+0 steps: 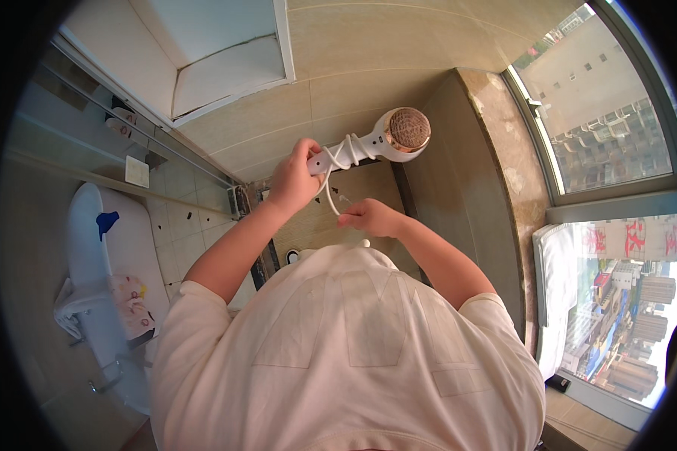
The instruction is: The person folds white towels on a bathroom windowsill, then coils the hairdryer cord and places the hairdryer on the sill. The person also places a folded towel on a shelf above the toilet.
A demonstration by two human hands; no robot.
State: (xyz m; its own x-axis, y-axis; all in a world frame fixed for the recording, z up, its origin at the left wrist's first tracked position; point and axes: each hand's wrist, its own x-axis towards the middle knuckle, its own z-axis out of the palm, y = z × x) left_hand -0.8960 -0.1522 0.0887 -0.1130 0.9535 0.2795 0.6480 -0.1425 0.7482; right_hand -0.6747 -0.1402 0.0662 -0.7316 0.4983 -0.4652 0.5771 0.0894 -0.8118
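Note:
A white hair dryer (379,140) with a rose-gold mesh grille (408,129) is held out in front of my body, its head to the right. My left hand (295,179) grips the lower end of its handle. White power cord (350,151) is wound in several loops around the handle. From these loops a length of cord curves down to my right hand (370,218), which pinches it between thumb and fingers. The rest of the cord past my right hand is hidden by the hand and my shirt.
On the left, a glass partition (192,186) stands before a toilet (118,220) with a blue object on it. A white-framed recess (225,73) is at the upper left. The right side has a stone ledge (499,141) under windows (603,129). Folded white cloth (555,276) lies there.

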